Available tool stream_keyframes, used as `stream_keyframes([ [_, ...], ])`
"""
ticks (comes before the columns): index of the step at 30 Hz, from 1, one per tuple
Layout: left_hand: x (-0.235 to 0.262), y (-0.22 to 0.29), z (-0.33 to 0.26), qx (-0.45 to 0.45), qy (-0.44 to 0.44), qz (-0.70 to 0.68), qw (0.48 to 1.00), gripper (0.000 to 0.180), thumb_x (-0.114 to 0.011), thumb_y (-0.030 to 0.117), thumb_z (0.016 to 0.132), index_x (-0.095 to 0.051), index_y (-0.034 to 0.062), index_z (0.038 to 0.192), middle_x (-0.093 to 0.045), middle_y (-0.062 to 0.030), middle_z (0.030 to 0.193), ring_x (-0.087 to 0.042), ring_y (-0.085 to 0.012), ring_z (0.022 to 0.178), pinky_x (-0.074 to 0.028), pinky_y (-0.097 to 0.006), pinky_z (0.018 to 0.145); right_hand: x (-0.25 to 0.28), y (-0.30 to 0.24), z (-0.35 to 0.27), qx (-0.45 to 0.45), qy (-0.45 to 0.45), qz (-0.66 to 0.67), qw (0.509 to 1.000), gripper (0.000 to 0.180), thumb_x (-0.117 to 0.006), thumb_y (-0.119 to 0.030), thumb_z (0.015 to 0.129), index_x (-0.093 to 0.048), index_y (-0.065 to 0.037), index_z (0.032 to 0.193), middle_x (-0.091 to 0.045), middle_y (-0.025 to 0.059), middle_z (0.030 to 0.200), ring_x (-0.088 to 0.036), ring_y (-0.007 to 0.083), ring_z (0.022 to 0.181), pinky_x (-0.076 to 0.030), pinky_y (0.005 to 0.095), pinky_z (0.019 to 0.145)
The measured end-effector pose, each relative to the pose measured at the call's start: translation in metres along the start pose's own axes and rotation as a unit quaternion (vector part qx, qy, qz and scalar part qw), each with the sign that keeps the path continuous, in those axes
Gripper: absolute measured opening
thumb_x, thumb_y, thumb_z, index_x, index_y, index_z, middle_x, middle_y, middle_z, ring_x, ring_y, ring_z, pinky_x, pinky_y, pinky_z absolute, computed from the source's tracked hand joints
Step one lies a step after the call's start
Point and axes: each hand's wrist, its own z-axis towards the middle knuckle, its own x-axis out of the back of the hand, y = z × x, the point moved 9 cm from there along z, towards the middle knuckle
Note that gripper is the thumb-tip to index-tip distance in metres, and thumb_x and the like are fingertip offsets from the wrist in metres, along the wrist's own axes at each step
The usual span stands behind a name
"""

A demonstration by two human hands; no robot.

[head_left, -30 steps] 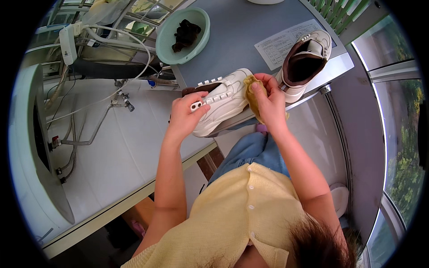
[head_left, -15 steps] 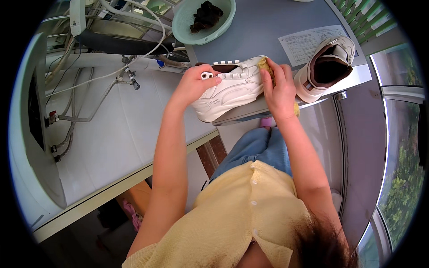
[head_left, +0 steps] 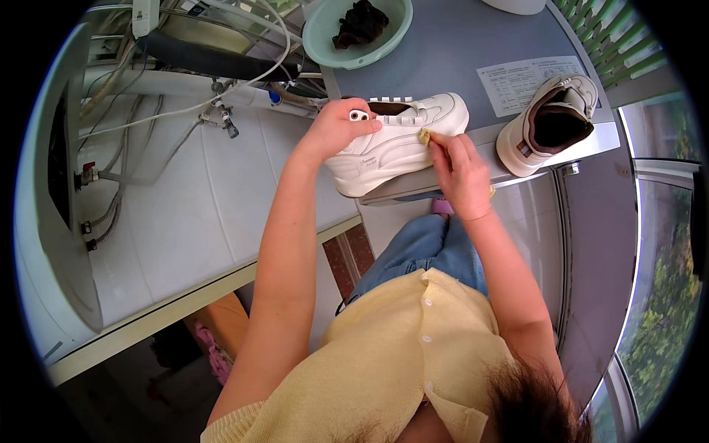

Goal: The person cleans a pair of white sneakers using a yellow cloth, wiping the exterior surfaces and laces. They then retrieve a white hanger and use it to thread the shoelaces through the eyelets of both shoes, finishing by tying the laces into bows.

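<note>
A white chunky sneaker [head_left: 399, 144] lies on its side at the near edge of a grey tabletop [head_left: 443, 44]. My left hand [head_left: 336, 129] grips it at the tongue and lace area. My right hand [head_left: 459, 173] presses a small yellow cloth [head_left: 425, 136] against the sneaker's side near the heel; most of the cloth is hidden under the fingers. A second white sneaker [head_left: 550, 122] with a brown lining stands to the right on the same tabletop, close to its corner.
A pale green bowl [head_left: 336, 44] holding a dark rag sits at the table's far side. A printed paper sheet [head_left: 517, 81] lies under the second sneaker. White tiled ledge [head_left: 185, 214] with hoses and pipes [head_left: 192, 111] runs left. A window [head_left: 665, 295] is at the right.
The view has shifted, so the table sits higher in the picture. My right hand has slid the cloth from the sneaker's top down onto its side. My left hand keeps its grip.
</note>
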Motion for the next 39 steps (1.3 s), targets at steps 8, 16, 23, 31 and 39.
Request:
stream_keyframes([
  [8, 0.004, 0.0, 0.003, 0.007, 0.007, 0.022, 1.0, 0.025, -0.074, 0.027, 0.083, -0.067, 0.0034, 0.086, -0.062, -0.0017, 0.08, -0.053, -0.0102, 0.076, -0.044, -0.027, 0.07, -0.028, -0.037, -0.038, 0.041, -0.069, 0.031, 0.996, 0.014, -0.07, -0.009, 0.083, -0.061, -0.009, 0.093, -0.059, 0.0062, 0.078, -0.062, 0.0246, 0.062, -0.051, 0.0348, 0.052],
  [16, 0.003, -0.011, 0.005, 0.038, 0.013, -0.04, 0.998, 0.032, -0.059, 0.033, 0.097, -0.066, 0.0028, 0.089, -0.064, 0.0015, 0.084, -0.054, -0.0067, 0.079, -0.045, -0.024, 0.072, -0.032, -0.046, 0.003, 0.002, 0.019, -0.062, 0.998, 0.013, -0.068, -0.015, 0.085, -0.061, -0.01, 0.094, -0.061, 0.0031, 0.075, -0.064, 0.0214, 0.06, -0.049, 0.0327, 0.048],
  [23, 0.002, -0.007, 0.004, 0.005, 0.01, 0.0, 1.0, 0.036, -0.057, 0.034, 0.098, -0.068, 0.0005, 0.094, -0.066, -0.0007, 0.088, -0.055, -0.0078, 0.081, -0.046, -0.025, 0.076, -0.055, -0.073, 0.001, 0.047, -0.005, -0.069, 0.996, 0.012, -0.068, -0.013, 0.082, -0.057, -0.01, 0.086, -0.056, 0.0039, 0.07, -0.062, 0.0191, 0.06, -0.05, 0.0321, 0.05],
  [31, -0.001, 0.004, -0.003, 0.013, 0.01, 0.009, 1.0, 0.037, -0.057, 0.033, 0.098, -0.068, -0.0017, 0.096, -0.068, -0.0036, 0.092, -0.055, -0.0096, 0.084, -0.046, -0.026, 0.079, -0.051, -0.071, 0.008, 0.088, -0.011, -0.084, 0.993, 0.013, -0.07, -0.011, 0.083, -0.064, -0.011, 0.095, -0.055, 0.0031, 0.071, -0.061, 0.0201, 0.057, -0.049, 0.0318, 0.05],
  [39, -0.001, 0.003, -0.002, 0.01, 0.024, 0.028, 0.999, 0.039, -0.057, 0.035, 0.098, -0.067, -0.0022, 0.092, -0.068, -0.0037, 0.09, -0.056, -0.0094, 0.083, -0.046, -0.026, 0.077, -0.049, -0.064, 0.006, 0.08, -0.019, -0.079, 0.993, 0.022, -0.07, -0.009, 0.079, -0.064, -0.013, 0.1, -0.057, 0.0022, 0.075, -0.062, 0.0199, 0.061, -0.05, 0.0331, 0.05],
])
